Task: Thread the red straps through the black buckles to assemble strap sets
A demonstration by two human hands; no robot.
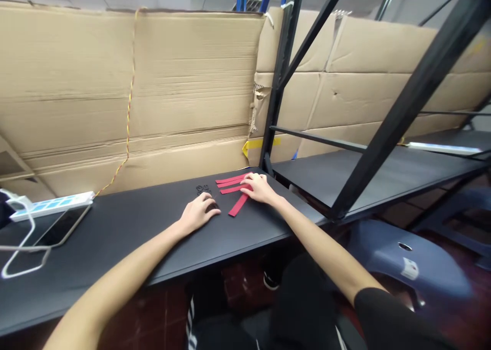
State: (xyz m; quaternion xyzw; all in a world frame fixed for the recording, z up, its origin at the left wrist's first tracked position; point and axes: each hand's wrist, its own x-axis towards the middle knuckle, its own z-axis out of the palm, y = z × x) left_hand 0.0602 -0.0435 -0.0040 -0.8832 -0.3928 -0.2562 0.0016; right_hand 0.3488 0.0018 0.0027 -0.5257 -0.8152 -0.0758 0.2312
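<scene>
My left hand [199, 213] rests on the black tabletop, its fingers curved and thumb held apart, with nothing visible in it. Just beyond its fingertips lies a small cluster of black ring-like pieces [202, 188], too small to make out fully. My right hand [259, 187] is closed over one end of a red strip [238, 206], which slants toward the table's front edge. Several more flat red strips [229, 179] lie side by side beyond it, their right ends partly hidden under my right fingers.
A white power strip [57, 205] and a phone [63, 226] with a white cable lie at the left. Cardboard [184, 84] walls the back. A black metal frame post [276, 84] stands just right of my right hand. A blue plastic stool [406, 263] is below right.
</scene>
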